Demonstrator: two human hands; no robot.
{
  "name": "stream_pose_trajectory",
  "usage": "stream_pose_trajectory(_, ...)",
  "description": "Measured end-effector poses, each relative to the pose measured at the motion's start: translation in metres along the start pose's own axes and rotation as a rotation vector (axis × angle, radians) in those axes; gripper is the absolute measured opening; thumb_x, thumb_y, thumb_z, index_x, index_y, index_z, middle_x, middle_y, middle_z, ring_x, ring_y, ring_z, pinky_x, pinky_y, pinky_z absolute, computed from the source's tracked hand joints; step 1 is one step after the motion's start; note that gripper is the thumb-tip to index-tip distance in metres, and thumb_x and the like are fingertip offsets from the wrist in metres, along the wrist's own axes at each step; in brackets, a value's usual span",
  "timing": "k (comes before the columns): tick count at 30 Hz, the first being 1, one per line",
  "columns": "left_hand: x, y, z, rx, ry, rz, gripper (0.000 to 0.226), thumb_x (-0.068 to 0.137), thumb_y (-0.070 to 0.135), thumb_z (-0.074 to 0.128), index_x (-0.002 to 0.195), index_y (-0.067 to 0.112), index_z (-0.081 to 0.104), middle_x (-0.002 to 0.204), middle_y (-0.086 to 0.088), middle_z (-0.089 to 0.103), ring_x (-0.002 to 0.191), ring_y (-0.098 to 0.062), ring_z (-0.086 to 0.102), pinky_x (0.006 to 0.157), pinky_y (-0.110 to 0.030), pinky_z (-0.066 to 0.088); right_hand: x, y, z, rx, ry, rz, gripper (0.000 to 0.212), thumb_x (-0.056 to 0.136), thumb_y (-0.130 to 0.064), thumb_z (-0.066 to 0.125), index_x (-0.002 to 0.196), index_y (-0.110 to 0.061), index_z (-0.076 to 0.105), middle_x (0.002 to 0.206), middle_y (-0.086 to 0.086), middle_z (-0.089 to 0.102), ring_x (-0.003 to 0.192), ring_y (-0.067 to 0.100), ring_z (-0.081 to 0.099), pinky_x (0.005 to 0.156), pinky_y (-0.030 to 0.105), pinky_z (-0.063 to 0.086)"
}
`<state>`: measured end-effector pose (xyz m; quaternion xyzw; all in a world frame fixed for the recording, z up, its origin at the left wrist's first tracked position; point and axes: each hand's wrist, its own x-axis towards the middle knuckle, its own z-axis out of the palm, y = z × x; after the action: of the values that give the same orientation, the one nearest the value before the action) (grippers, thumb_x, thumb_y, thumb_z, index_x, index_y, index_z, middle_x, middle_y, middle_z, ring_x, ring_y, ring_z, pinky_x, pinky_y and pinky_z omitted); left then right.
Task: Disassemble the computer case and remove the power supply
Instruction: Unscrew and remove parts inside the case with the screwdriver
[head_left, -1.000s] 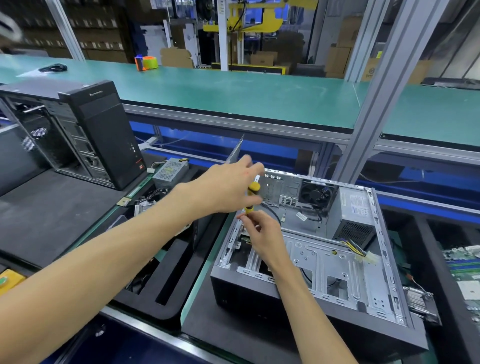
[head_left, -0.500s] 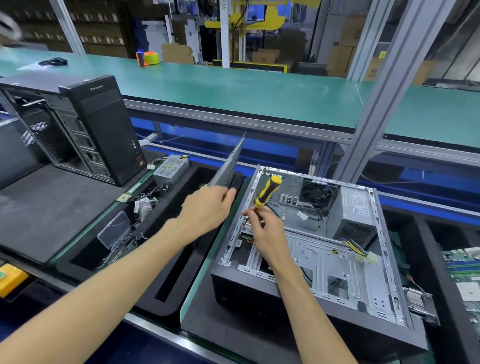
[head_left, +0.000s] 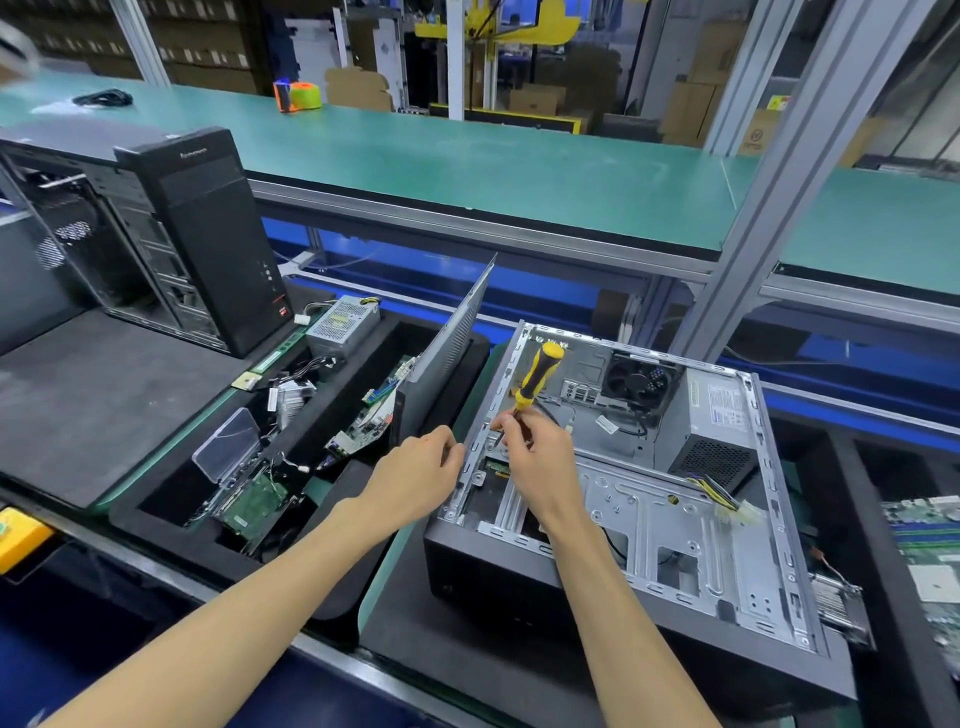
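Green bench (head_left: 519, 171); black "lenovo" tower (head_left: 208, 234).

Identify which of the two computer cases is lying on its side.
The open grey case under the hands, power supply still inside. The black tower at far left stands upright.

A long green-topped workbench (head_left: 519, 166) is flanked by aluminium posts (head_left: 810, 156); cardboard boxes (head_left: 535, 98) are stacked behind.

Both bare forearms reach from the near edge toward the middle. The left hand (head_left: 415, 470) lies knuckles up, fingers loosely curled. Just right of it, the right hand (head_left: 540, 457) is knuckles up, fingers bunched in a pinch.
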<state>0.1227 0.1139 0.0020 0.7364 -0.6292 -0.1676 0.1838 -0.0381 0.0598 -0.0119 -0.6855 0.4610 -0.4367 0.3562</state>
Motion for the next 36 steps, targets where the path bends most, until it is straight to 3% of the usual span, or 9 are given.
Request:
stream_pose_trajectory(6,0.0006,0.0016,-0.0024,0.017,-0.007,0.0,0.028,0.103,0.043,0.04,0.092,0.021,0.054,0.078,0.002,0.064,0.077,-0.027,0.06,0.072,-0.04,0.051,0.0003,0.0003,-0.0008,-0.009,0.006,0.012,0.021,0.103,-0.027,0.053,0.089,-0.027,0.069,0.081,-0.014,0.067,0.077,0.004,0.062,0.065,0.013,0.044)
stream_pose_trajectory(10,0.0013,0.0004,-0.0003,0.006,-0.01,0.003,0.027,0.103,0.042,0.039,0.09,0.022,0.052,0.073,0.004,0.061,0.073,-0.024,0.06,0.066,-0.037,0.048,0.0,-0.0019,0.0,-0.016,0.033,0.015,0.022,0.103,-0.027,0.053,0.087,-0.029,0.068,0.075,-0.01,0.066,0.069,0.011,0.061,0.063,0.029,0.05)
stream_pose_trajectory(15,0.002,-0.0014,-0.0001,0.005,-0.009,0.005,0.026,0.102,0.042,0.04,0.089,0.023,0.052,0.071,0.006,0.06,0.071,-0.022,0.059,0.062,-0.036,0.044,-0.0012,-0.0035,-0.0005,-0.025,0.034,0.031,0.024,0.103,-0.026,0.053,0.083,-0.032,0.066,0.071,-0.008,0.065,0.069,0.012,0.063,0.068,0.038,0.054)
stream_pose_trajectory(23,0.0025,-0.0025,-0.0004,0.004,-0.02,0.011,0.027,0.103,0.042,0.039,0.088,0.023,0.052,0.071,0.004,0.062,0.07,-0.021,0.059,0.062,-0.035,0.045,-0.0005,-0.0036,-0.0009,0.007,0.056,0.057,0.027,0.103,-0.026,0.054,0.084,-0.017,0.071,0.071,-0.003,0.067,0.069,0.015,0.065,0.071,0.042,0.056)
stream_pose_trajectory(27,0.0008,-0.0007,-0.0006,-0.008,-0.027,0.015,0.028,0.103,0.038,0.039,0.089,0.018,0.052,0.072,-0.001,0.061,0.072,-0.029,0.06,0.068,-0.04,0.05,-0.0016,-0.0029,-0.0007,0.031,0.022,0.071,0.026,0.102,-0.025,0.055,0.08,-0.033,0.067,0.072,-0.006,0.068,0.07,0.01,0.066,0.073,0.04,0.058)
stream_pose_trajectory(32,-0.0006,0.0008,-0.0024,-0.012,-0.027,0.02,0.028,0.104,0.037,0.039,0.09,0.016,0.052,0.07,-0.001,0.06,0.07,-0.029,0.06,0.067,-0.039,0.049,-0.0016,-0.0018,0.0007,0.03,0.014,0.038,0.024,0.102,-0.028,0.054,0.085,-0.022,0.071,0.072,-0.004,0.067,0.07,0.014,0.065,0.071,0.041,0.057)
stream_pose_trajectory(36,-0.0009,0.0024,-0.0029,0.006,-0.023,0.013,0.028,0.104,0.038,0.038,0.093,0.016,0.053,0.076,-0.004,0.063,0.075,-0.031,0.06,0.072,-0.041,0.051,-0.002,-0.0027,0.001,0.024,0.029,0.046,0.025,0.102,-0.027,0.055,0.081,-0.033,0.067,0.071,-0.007,0.067,0.069,0.013,0.065,0.071,0.043,0.057)
